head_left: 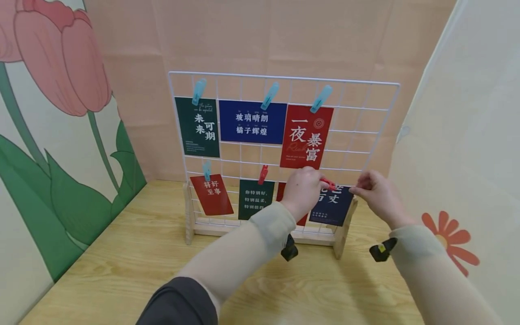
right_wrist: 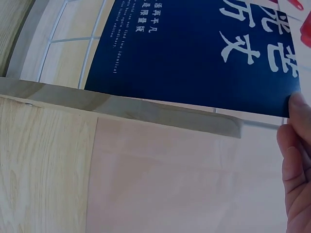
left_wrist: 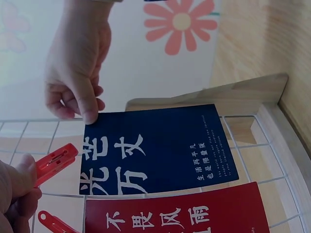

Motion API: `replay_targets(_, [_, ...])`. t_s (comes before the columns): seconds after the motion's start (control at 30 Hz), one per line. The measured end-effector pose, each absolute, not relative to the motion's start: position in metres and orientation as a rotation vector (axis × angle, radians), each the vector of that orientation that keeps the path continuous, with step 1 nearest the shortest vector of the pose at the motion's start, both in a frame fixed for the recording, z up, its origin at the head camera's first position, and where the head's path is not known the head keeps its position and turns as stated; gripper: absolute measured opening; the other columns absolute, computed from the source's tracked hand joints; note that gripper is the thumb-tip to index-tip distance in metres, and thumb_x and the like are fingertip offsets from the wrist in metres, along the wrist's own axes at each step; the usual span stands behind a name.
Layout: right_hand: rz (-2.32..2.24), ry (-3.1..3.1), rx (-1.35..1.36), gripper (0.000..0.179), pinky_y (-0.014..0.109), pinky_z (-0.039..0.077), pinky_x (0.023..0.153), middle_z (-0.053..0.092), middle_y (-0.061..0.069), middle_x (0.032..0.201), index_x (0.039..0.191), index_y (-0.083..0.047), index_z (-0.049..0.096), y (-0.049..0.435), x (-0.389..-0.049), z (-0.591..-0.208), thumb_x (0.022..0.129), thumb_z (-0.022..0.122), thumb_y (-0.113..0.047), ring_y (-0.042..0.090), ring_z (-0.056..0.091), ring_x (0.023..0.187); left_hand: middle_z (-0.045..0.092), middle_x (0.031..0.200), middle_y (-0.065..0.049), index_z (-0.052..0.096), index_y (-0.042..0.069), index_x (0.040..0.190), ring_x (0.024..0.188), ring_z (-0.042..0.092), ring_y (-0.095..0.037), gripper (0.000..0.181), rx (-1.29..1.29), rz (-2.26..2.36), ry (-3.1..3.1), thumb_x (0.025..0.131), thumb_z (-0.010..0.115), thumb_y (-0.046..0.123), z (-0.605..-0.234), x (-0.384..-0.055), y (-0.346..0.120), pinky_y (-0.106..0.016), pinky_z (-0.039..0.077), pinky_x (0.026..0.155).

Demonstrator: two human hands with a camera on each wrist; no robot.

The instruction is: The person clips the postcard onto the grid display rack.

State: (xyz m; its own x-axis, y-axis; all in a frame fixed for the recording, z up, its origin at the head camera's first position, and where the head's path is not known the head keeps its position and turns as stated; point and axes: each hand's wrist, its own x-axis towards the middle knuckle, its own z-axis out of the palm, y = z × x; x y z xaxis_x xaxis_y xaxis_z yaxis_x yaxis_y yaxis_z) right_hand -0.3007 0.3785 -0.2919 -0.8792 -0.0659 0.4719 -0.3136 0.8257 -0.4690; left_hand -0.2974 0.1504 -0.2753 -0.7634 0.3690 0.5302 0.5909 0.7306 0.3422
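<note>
My left hand [head_left: 301, 192] pinches a red clothespin [left_wrist: 57, 164] by its handle end, with its other end beside the top edge of a navy card [left_wrist: 160, 150]. In the right wrist view my right hand [right_wrist: 297, 155] holds a top corner of that card between thumb and finger. The card lies against the lower right of a white wire grid [head_left: 357, 108], printed side outward. Next to it a red card [left_wrist: 180, 213] hangs beneath a second red clothespin [left_wrist: 56, 222]; the left hand partly covers this card in the head view.
A green card [head_left: 197, 128], a blue card [head_left: 252, 122] and a red card [head_left: 306, 135] hang above from blue clothespins. A tilted red card [head_left: 212, 198] and a dark green card [head_left: 255, 203] hang below. Wooden feet [head_left: 340, 234] support the grid on a wooden table [head_left: 122, 271].
</note>
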Motion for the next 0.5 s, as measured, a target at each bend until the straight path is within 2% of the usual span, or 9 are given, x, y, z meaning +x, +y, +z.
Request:
replay_targets(0.13, [0.827,-2.555,0.226,0.043,0.023,0.044,0.062,0.063,0.016,0.091,0.117,0.005,0.044,0.3793,-0.3014,-0.2924,0.091,0.069,-0.019,0.02,0.057,0.077,0.063,0.095,0.006,0.073,0.019,0.106,0.085,0.052,-0.008,0.022,-0.713,-0.664,-2.497,0.093,0.062,0.033,-0.2753,-0.2976,0.1523,-0.019,0.045,0.087])
replay_targets(0.3, [0.794,-2.573,0.233,0.058,0.025,0.046,0.061,0.066,0.014,0.087,0.133,0.007,0.042,0.3819,-0.3009,-0.292,0.089,0.07,-0.018,0.019,0.059,0.072,0.063,0.091,0.006,0.073,0.018,0.102,0.08,0.052,-0.008,0.021,-0.7,-0.662,-2.483,0.092,0.063,0.034,-0.2767,-0.2965,0.1528,-0.018,0.046,0.081])
replay_targets(0.4, [0.728,-2.594,0.267,0.054,0.029,0.046,0.061,0.066,0.011,0.084,0.131,0.007,0.049,0.3831,-0.3001,-0.2922,0.089,0.071,-0.02,0.019,0.058,0.071,0.063,0.09,0.006,0.073,0.018,0.102,0.08,0.052,-0.008,0.022,-0.692,-0.641,-2.479,0.092,0.063,0.034,-0.2773,-0.2968,0.1535,-0.018,0.046,0.081])
replay_targets(0.5, [0.717,-2.597,0.272,0.042,0.032,0.045,0.061,0.066,0.01,0.083,0.121,0.004,0.058,0.3829,-0.2972,-0.2926,0.089,0.07,-0.021,0.02,0.058,0.071,0.063,0.091,0.007,0.073,0.019,0.103,0.081,0.053,-0.008,0.022,-0.686,-0.618,-2.485,0.092,0.063,0.034,-0.2776,-0.2963,0.1542,-0.018,0.046,0.082])
